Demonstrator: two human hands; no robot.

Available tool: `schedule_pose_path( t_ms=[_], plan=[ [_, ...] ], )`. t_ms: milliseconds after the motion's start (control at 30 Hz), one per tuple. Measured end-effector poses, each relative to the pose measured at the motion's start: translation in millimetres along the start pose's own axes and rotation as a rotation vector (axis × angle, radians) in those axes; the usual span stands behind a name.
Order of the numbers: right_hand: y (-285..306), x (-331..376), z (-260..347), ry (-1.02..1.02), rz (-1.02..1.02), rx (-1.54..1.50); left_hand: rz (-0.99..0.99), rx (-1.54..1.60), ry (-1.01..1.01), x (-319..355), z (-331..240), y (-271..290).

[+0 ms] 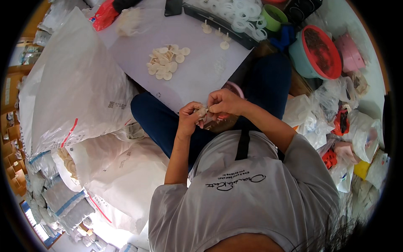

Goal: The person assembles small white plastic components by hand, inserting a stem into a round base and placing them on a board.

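BOTH HANDS ON PALE LUMP, JUST OFF TABLE'S NEAR CORNER

All places rel. to table [201,75]. L hand [189,116] just past near corner, fingers curled, thumb + fingers pinching a small pale lump [202,112]; lump sits btwn the 2 hands, above lap, not on tabletop. R hand [226,102] beside it, off the R edge: thumb + forefinger pinching at lump's R side, other fingers bent in. Exact bit btwn R fingertips too small to tell. Pink-rimmed tub [236,89] below table's R edge, partly hidden by R hand.

On table, approx. mid: loose pile of pale discs [166,63], some overlapping, some flat on top. Toward far R corner: 3 stemmed discs [224,45], stems up, just beside a black tray [222,26] along the far R end w/ a heap of white rings [240,12]. Far side, L of tray: dark flat item [173,7]. Far L part: wispy pale clump [129,22] + red bag [103,17].

Off table's R side: green pot [275,17] nr tray, then red-and-teal basins [296,54], pink bucket [350,52]. Off L side: big white sack [75,84], w/ red stripe.
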State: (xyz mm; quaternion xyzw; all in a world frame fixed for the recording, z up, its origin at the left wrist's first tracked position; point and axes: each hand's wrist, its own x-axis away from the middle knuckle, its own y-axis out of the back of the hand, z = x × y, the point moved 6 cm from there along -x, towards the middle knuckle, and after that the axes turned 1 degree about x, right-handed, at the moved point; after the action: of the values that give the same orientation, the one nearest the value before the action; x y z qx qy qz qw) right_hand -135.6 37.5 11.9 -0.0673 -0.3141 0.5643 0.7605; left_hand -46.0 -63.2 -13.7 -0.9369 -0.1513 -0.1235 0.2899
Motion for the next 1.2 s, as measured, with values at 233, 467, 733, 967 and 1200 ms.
schedule_pose_path(
  t_ms=[233,467,733,967,1200],
  plan=[
    [-7,2,-1,-0.033,0.067,-0.071,0.121,0.220,-0.024,0,3,-4],
    [3,-1,-38,-0.060,-0.129,-0.234,-0.103,0.008,-0.073,6,1,-22],
    [8,5,-60,-0.073,-0.298,-0.266,-0.111,0.014,-0.011,5,34,-8],
    [56,13,-52,0.136,-0.542,0.103,-0.054,0.099,0.065,-3,51,-18],
    [77,0,-16,0.316,-0.807,0.697,-0.093,-0.175,0.077,-8,67,-16]
  ],
)
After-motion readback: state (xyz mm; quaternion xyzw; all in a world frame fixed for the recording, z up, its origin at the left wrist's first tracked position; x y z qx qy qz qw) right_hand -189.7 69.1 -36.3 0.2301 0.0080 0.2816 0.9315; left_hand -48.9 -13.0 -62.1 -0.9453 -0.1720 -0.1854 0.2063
